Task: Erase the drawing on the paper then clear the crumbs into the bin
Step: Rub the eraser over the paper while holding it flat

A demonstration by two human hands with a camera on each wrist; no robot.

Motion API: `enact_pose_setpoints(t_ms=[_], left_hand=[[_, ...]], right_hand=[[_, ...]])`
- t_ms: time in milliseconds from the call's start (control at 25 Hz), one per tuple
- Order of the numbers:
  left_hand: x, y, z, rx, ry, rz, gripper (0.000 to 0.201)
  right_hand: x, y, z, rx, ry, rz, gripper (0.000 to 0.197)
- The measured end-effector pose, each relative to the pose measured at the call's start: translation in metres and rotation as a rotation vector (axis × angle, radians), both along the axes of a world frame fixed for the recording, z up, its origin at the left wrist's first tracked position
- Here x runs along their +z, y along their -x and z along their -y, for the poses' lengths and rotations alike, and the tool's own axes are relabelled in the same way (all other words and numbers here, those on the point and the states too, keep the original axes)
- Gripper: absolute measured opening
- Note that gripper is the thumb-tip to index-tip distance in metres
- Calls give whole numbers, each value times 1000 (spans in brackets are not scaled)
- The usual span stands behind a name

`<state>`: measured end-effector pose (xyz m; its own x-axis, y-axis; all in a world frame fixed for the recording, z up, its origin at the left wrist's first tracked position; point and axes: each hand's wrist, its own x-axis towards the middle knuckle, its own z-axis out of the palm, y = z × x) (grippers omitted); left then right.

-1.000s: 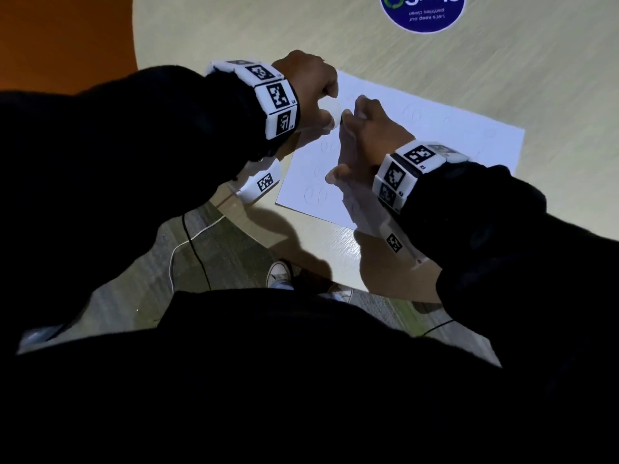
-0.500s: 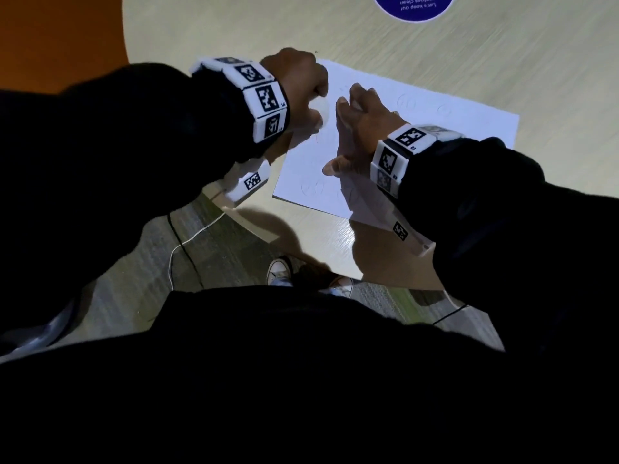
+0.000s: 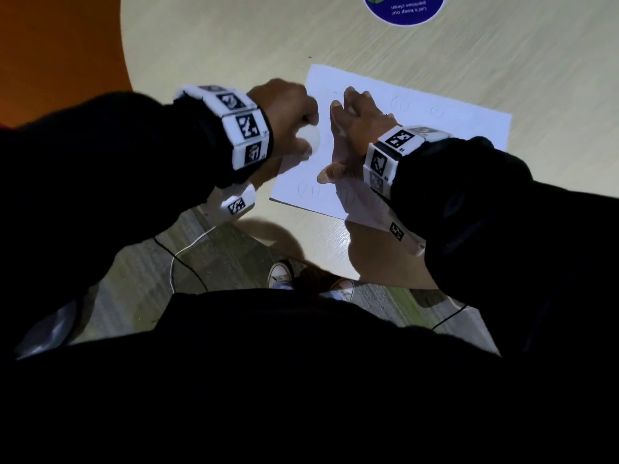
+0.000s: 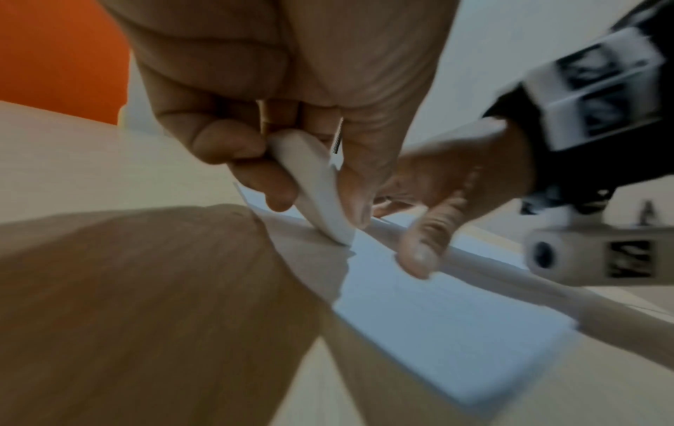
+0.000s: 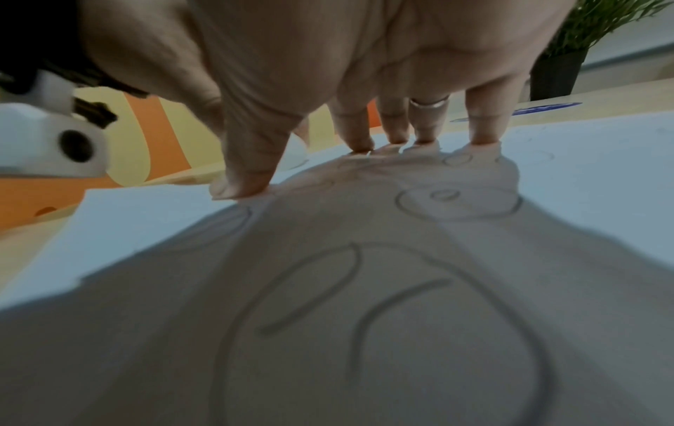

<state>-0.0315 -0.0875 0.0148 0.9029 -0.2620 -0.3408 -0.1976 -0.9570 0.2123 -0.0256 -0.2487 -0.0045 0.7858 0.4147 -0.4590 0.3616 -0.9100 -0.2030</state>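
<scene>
A white sheet of paper (image 3: 445,128) with faint pencil circles lies on the round wooden table (image 3: 234,45). My left hand (image 3: 288,112) pinches a white eraser (image 4: 317,187) between thumb and fingers, its tip pressed on the paper's (image 4: 437,317) left part. My right hand (image 3: 351,128) lies flat beside it, straight fingers (image 5: 419,129) and thumb spread, pressing the paper (image 5: 146,207) down. Pencil circles (image 5: 383,317) show under the right palm. Crumbs and a bin are not visible.
A blue round sticker (image 3: 405,8) sits at the table's far edge. An orange surface (image 3: 50,45) lies to the left. The table's near edge runs just below the paper, with floor, cables and shoes (image 3: 279,276) beneath. A potted plant (image 5: 583,43) stands beyond the table.
Both hands stayed on the paper's left part. The left hand with the eraser shifted slightly, in small strokes, next to the right hand's fingertips.
</scene>
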Motion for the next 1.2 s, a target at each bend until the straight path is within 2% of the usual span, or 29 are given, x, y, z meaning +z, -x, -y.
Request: enact_pose_setpoints(t_ms=[80, 240, 480, 600, 720, 880, 1080, 1200], left_hand=[[-2, 10, -1, -11, 12, -38, 48], [9, -6, 5, 47, 37, 19, 46], [0, 12, 4, -34, -20, -55, 46], [7, -2, 5, 23, 15, 9, 45], [3, 3, 2, 25, 16, -20, 46], [4, 6, 1, -14, -17, -62, 44], [9, -20, -2, 93, 61, 22, 46], [2, -18, -3, 112, 75, 16, 47]], right_hand=[[-1, 1, 1, 5, 10, 3, 113], [0, -1, -2, 14, 13, 22, 101], [-3, -2, 2, 23, 11, 15, 113], [-2, -1, 1, 37, 13, 43, 107], [-4, -3, 3, 9, -6, 36, 100], [-4, -2, 2, 44, 3, 52, 111], [0, -3, 1, 45, 15, 11, 112], [1, -3, -1, 50, 4, 16, 100]])
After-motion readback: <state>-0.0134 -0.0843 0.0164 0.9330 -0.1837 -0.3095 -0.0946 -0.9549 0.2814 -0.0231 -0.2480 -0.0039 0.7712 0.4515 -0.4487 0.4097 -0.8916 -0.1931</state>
